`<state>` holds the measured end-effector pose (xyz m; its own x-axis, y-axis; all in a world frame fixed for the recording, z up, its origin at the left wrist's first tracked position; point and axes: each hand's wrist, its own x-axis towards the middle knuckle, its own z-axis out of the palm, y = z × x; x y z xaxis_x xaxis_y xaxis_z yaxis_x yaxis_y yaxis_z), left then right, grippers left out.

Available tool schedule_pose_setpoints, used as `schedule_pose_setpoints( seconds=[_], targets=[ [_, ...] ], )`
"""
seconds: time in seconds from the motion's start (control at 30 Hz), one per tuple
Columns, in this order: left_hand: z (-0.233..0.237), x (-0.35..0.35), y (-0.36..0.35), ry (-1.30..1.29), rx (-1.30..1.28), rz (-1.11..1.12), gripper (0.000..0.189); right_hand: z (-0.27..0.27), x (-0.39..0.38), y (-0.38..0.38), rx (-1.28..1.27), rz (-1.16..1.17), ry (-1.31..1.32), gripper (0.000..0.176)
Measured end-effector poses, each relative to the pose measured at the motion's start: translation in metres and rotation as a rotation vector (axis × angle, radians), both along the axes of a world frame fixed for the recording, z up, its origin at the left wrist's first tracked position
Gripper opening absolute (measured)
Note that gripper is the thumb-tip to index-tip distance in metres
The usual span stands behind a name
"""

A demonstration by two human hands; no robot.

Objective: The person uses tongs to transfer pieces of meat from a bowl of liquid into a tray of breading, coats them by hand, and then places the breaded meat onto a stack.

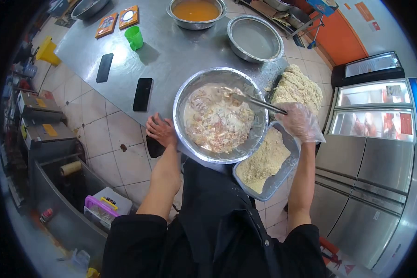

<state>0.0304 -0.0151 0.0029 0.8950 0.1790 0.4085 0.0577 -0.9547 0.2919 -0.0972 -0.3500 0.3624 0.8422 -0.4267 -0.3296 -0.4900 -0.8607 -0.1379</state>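
Observation:
A large metal bowl (181,135) in front of me holds pieces that look like raw meat in a pale, floury wet mixture (220,123). My right hand (299,121), in a clear plastic glove, is closed around metal tongs (259,103). Their far end reaches over the rim into the mixture. Bare and with fingers apart, my left hand (162,131) lies at the table edge, just left of the bowl. Beneath my right hand, a grey tub (289,165) contains yellowish crumbs or flour (263,162). Farther back, a heap of crumb-coated pieces (297,89) lies on a dark tray.
On the steel table (171,55) are a black phone (142,94), a dark flat device (104,67) and a green cup (134,38). A bowl of orange liquid (196,11) and a bowl of cloudy liquid (255,38) stand at the back. A glass-door fridge (374,109) is on the right.

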Motion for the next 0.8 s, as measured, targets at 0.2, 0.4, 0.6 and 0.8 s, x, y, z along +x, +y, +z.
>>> schedule_pose_setpoints(
  seconds=[0.2,0.4,0.6,0.8],
  targets=[
    [0.002,-0.001,-0.001,0.021,0.002,0.018,0.047,-0.01,-0.032,0.026,-0.206,0.146,-0.023,0.039],
    [0.001,-0.001,0.0,-0.014,0.01,0.012,0.047,-0.034,-0.051,0.037,-0.242,0.404,-0.28,0.027],
    [0.003,-0.001,-0.001,0.002,0.024,0.018,0.047,-0.064,0.006,0.069,-0.229,0.162,0.056,0.019],
    [-0.004,0.003,-0.001,-0.01,0.062,0.033,0.047,-0.122,0.011,0.053,-0.231,0.183,-0.115,0.019]
  ],
)
